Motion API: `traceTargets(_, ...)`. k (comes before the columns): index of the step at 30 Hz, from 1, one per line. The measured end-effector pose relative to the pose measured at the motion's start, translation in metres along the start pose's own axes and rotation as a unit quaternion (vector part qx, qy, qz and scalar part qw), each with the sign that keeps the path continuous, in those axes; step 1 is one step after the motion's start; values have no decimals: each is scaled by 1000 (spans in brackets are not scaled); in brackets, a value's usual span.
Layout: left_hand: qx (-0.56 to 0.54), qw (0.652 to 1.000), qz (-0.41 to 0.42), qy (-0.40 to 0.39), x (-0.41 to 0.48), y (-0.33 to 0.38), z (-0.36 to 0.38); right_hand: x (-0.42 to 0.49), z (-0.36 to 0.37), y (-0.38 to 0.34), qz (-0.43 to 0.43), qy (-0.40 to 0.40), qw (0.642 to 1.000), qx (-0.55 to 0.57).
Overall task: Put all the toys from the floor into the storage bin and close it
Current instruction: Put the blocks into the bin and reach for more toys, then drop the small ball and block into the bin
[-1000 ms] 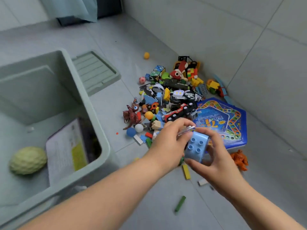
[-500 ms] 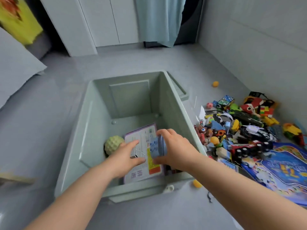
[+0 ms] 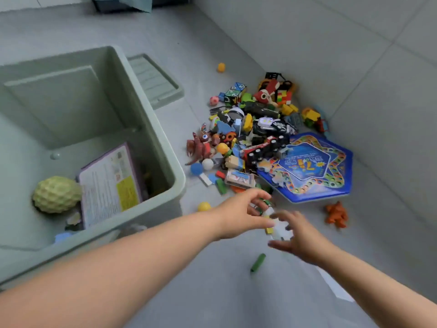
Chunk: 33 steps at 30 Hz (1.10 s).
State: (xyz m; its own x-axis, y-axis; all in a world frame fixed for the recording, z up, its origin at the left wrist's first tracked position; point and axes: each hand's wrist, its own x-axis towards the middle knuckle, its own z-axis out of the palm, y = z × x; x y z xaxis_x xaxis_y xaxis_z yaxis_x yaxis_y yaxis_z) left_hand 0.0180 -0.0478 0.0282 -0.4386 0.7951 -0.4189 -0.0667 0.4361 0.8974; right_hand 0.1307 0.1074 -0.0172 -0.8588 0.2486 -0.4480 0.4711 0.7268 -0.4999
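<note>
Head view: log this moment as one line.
left hand: open | right hand: open, both above small floor pieces | storage bin: lid off | lid: on floor beside bin | toy pile: on floor

Left hand reaches forward, fingers loosely curved; right hand just beside it, fingers spread, tips seemingly almost meeting, though blurred

Large yellow characters are seen at the centre of the blue game board, upside down and not made out. Fine print and a yellow panel are shown on the booklet in the storage bin, too blurred to be read.
</note>
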Motion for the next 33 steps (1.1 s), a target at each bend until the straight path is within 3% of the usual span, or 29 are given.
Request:
traceTargets(3, 103, 990, -81, 46, 44, -58, 12, -9, 57, 48, 4, -105, 992, -68)
traceTargets(5, 154, 974, -89, 139, 57, -88, 11, -7, 85, 63, -22, -123, 988, -90)
traceTargets(7, 205, 947, -122, 214, 62, -115, 8, 0, 103, 71, -88, -91, 985, -119)
traceTargets(9, 205, 934, -177, 233, 63, -137, 7, 11, 114, 77, -151, -47, 977, -142)
traceTargets(12, 182, 922, -201, 275, 67, -158, 3, 27, 115, 81, -155, -2, 979, -135)
traceTargets(14, 182, 915, -194, 303, 69, -163, 2, 31, 110, 80, -80, -10, 996, -23)
traceTargets(16, 152, 914, -199, 318, 71, -161, 7, 34, 99, 74, 4, 37, 988, 148)
traceTargets(18, 81, 926, -194, 315, 74, -144, 17, 38, 81, 61, 68, 60, 934, 345)
traceTargets(20, 33, 944, -135, 300, 77, -103, 24, 41, 57, 42, 83, 92, 864, 487)
traceTargets(22, 12, 956, -26, 291, 72, -44, 22, 45, 22, 14, 60, 134, 812, 565)
traceTargets(24, 4, 956, 85, 282, 48, 16, 5, 46, -13, -29, 2, 142, 794, 591)
traceTargets(26, -10, 937, 167, 307, 3, 56, -26, 41, -40, -82, -77, 105, 798, 589)
traceTargets(28, -25, 905, 197, 376, -54, 72, -62, 32, -54, -138, -159, 38, 822, 546)
traceTargets(31, -41, 860, 132, 492, -134, 48, -112, 21, -47, -213, -228, -69, 876, 418)
traceTargets(33, -43, 852, 61, 518, -167, 18, -135, 23, -30, -249, -236, -93, 926, 278)
